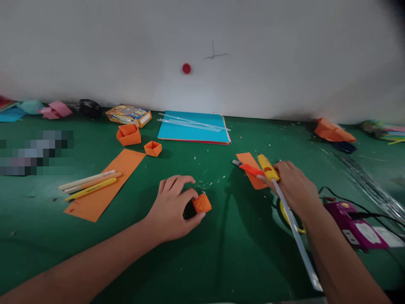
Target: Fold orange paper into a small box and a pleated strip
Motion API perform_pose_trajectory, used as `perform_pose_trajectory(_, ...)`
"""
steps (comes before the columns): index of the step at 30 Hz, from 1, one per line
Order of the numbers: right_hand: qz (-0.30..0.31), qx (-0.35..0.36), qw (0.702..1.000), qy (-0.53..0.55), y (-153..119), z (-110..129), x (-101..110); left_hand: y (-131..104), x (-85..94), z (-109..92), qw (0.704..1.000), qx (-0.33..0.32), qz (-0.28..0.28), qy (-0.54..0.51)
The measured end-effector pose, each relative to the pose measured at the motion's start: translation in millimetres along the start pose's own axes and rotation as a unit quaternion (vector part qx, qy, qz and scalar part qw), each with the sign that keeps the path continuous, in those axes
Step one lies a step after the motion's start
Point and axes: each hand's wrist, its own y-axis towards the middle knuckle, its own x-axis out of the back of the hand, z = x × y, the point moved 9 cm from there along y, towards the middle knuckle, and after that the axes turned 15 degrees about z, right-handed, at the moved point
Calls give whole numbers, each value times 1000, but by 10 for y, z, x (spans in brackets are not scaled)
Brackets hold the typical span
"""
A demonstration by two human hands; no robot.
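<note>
My left hand (175, 207) pinches a small folded orange paper piece (202, 204) between thumb and fingers, low over the green table. The other fingers curl loosely above it. On the right, my right hand (295, 185) is closed round a yellow hot glue gun (268, 167), its handle mostly hidden by the hand. A long clear glue stick (295, 234) sticks out of the gun's back towards me. Close to that hand, an orange-red utility knife (251, 169) with its blade out lies across an orange paper strip (257, 182).
Two open orange paper boxes (128, 134) stand at back left, near a printed carton (129, 115). Pencils (91, 188) lie on an orange sheet (104, 204). Clear sticks rest on blue paper (193, 134). A purple power strip (356, 226) with black cables sits at right.
</note>
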Motion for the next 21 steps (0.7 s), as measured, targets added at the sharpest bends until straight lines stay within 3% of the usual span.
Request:
perform_pose_trajectory(5, 24, 0, 999, -29, 121, -187, -150, -4, 1, -4, 1000, -2, -3, 5)
perform_pose_trajectory(9, 67, 33, 997, -18, 166, -138, -228, -5, -9, -3, 1000, -1, -4, 5)
perform_pose_trajectory(12, 102, 7, 995, 0, 150, -64, -242, -5, -4, -8, 1000, 0, -6, 5)
perform_pose_trajectory(17, 87, 22, 994, 65, 90, 159, -203, 1, 14, -3, 1000, 5, -5, 5)
perform_pose_trajectory(21, 43, 66, 988, 130, 94, 168, -142, 3, 9, -3, 1000, 4, -2, 1)
